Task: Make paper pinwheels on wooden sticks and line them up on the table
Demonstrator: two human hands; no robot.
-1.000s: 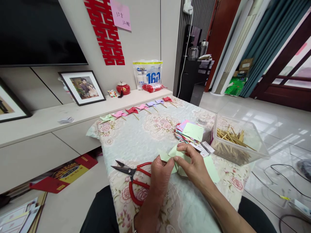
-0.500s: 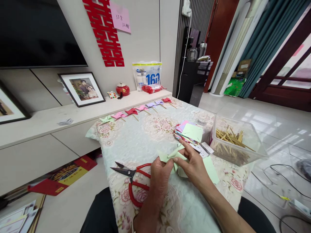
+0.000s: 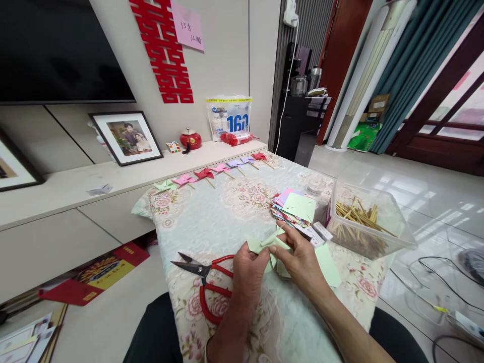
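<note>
A light green paper pinwheel [image 3: 266,243], its corners folded inward, is pinched between both hands above the table. My left hand [image 3: 249,267] grips its lower left side with thumb and fingers closed. On the other side my right hand [image 3: 300,254] is closed on it, the thumb pressing near the centre. Red-handled scissors [image 3: 206,272] lie with blades apart, left of my left hand. Green paper sheets [image 3: 328,264] lie under and beside my right hand. Beyond it sits a stack of coloured paper squares [image 3: 298,205], a green one on top.
Several finished pinwheels on sticks [image 3: 204,174] lie in a row along the far table edge. A clear plastic bin [image 3: 401,229] of wooden sticks [image 3: 357,214] stands at right. Small white boxes [image 3: 322,232] and a tape roll [image 3: 314,187] are near it. Cables [image 3: 423,287] run over the floor.
My right hand's fingers have shifted slightly down at the paper's upper edge. Both hands still hold the green pinwheel in nearly the same place.
</note>
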